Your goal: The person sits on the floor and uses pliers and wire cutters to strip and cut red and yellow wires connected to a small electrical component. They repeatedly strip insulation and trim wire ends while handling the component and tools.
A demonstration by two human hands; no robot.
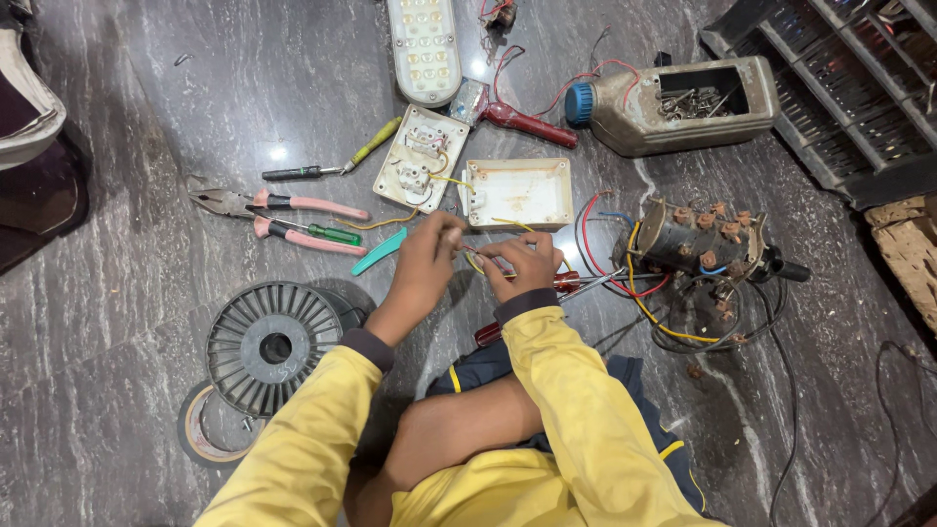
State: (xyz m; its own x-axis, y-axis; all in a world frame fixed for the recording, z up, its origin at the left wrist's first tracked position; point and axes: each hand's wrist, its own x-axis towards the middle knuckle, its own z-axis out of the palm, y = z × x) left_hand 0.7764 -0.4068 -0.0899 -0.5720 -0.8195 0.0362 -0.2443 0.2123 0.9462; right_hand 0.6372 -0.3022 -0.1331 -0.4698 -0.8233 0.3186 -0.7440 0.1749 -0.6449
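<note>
Both hands, left hand [422,256] and right hand [522,265], are pinching a yellow wire [472,262] with fingers clamped, just below the white box [517,192]; beyond it, a cut-open jug [683,107] is holding metal bits.

Thin yellow wire [475,262], bent, pinched between both hands above grey marble floor, trailing toward white box.
</note>
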